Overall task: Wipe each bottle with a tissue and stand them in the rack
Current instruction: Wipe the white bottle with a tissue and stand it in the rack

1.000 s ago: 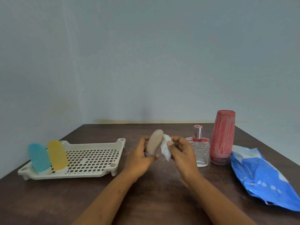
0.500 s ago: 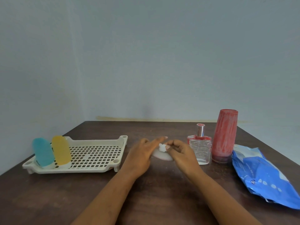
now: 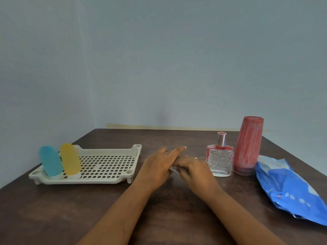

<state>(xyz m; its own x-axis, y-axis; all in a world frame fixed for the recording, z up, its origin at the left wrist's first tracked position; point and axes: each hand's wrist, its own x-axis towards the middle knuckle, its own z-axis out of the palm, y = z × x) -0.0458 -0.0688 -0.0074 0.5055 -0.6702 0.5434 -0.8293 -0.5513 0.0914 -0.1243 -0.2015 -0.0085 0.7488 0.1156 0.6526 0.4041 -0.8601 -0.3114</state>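
Presently on the table [image 3: 53, 209], dark brown and set against a pale blue-grey wall [image 3: 159, 68]: one cream plastic rack [image 3: 88, 182] with a slotted floor, at the left. A blue bottle [image 3: 50, 161] and a yellow bottle [image 3: 69, 159] stand in its left end, side by side on white bases, both leaning slightly to the left. One left hand [image 3: 157, 167], at the table's middle, just right of the rack, low over the surface. It lies back uppermost, forearm running in from the lower edge, with one finger stretched forward and to the right; the other fingers are hidden beneath the hand. One right hand [image 3: 192, 168], knuckles up, forearm entering from the lower right, fingers curled in against the left hand so that the two touch. A pale sliver [image 3: 172, 171] shows in the gap between them. Whether it is tissue or bottle cannot be told, nor what either hand grips. One clear glass bottle [image 3: 219, 161], square, with a red band and a silver spray top, upright just right of the right hand. One tall red bottle [image 3: 247, 145], upright, close beside the glass bottle and a little further back. One blue packet [image 3: 290, 188], crumpled, lying flat near the table's right edge, next to the red bottle's base.
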